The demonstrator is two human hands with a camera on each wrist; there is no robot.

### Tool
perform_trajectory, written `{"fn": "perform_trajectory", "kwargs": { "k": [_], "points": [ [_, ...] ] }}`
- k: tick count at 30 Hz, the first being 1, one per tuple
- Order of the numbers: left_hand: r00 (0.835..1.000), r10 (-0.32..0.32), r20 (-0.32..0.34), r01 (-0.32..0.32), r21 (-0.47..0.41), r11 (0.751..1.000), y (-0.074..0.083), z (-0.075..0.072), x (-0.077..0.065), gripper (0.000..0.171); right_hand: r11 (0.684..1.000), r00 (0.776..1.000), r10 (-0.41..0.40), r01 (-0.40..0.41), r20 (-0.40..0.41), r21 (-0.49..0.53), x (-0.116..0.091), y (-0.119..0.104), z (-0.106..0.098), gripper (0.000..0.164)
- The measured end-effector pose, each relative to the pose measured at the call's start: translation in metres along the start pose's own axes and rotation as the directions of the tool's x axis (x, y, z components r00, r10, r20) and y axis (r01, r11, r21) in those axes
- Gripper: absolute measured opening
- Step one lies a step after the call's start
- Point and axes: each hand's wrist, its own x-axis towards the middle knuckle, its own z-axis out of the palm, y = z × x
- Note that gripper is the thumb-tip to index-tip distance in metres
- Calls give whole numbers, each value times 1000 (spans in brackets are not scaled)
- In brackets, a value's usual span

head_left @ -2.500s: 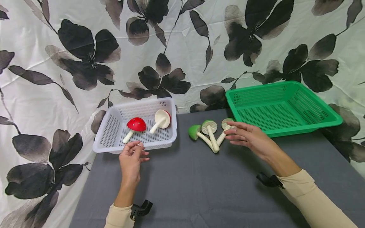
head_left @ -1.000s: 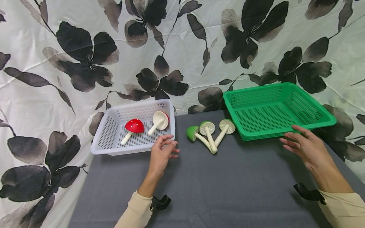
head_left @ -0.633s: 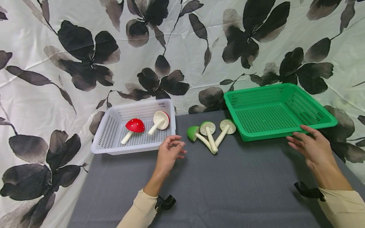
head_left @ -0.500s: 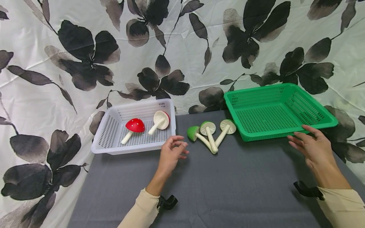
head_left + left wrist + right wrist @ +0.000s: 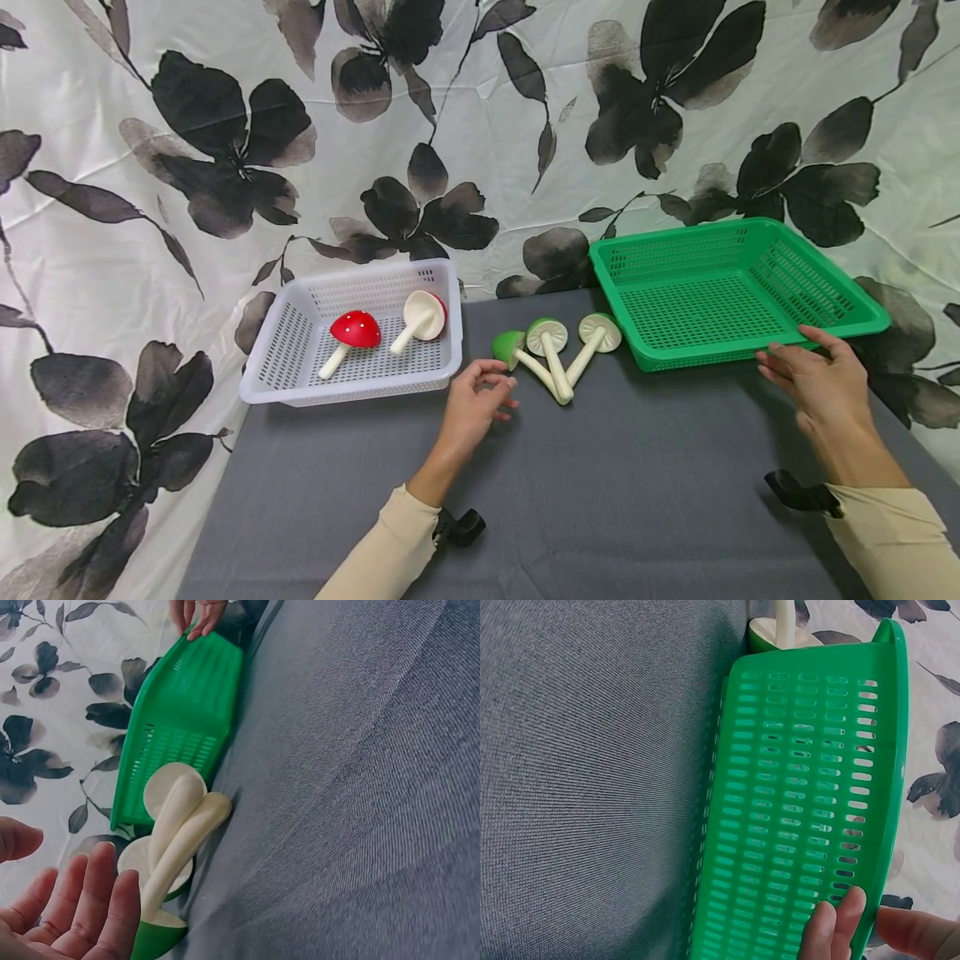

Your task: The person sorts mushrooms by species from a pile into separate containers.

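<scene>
Between both hands point(image 5: 474, 404) point(image 5: 827, 387) lie green-capped mushrooms point(image 5: 555, 365); the right grips the basket point(image 5: 697, 312).

Soft, even light, apparently from above, fills the head view. Faint shadows lie on the tabletop point(image 5: 615, 500) below the white basket point(image 5: 352, 389) and by the right hand point(image 5: 831, 396), toward the right edge. Both wrist views look dimmer.

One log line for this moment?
left hand: holding nothing, near three green-capped mushrooms; right hand: pinching green basket rim; white basket: two red-capped mushrooms
</scene>
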Motion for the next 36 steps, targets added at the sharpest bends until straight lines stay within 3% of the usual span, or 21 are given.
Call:
{"fn": "perform_trajectory", "kwargs": {
  "k": [11, 20, 36],
  "points": [
    [1000, -21, 6, 21, -6, 1000, -4, 11, 9, 28, 1000, 1000, 1, -1, -12, 3, 2, 0, 0, 73],
    [1000, -30, -10, 30, 3, 1000, -16, 19, 21, 35, 1000, 1000, -6, 6, -28, -1, 2, 1, 2, 68],
    [999, -30, -25, 30, -8, 1000, -22, 37, 32, 31, 1000, 999, 7, -7, -35, -7, 2, 1, 2, 72]
  ]
}}
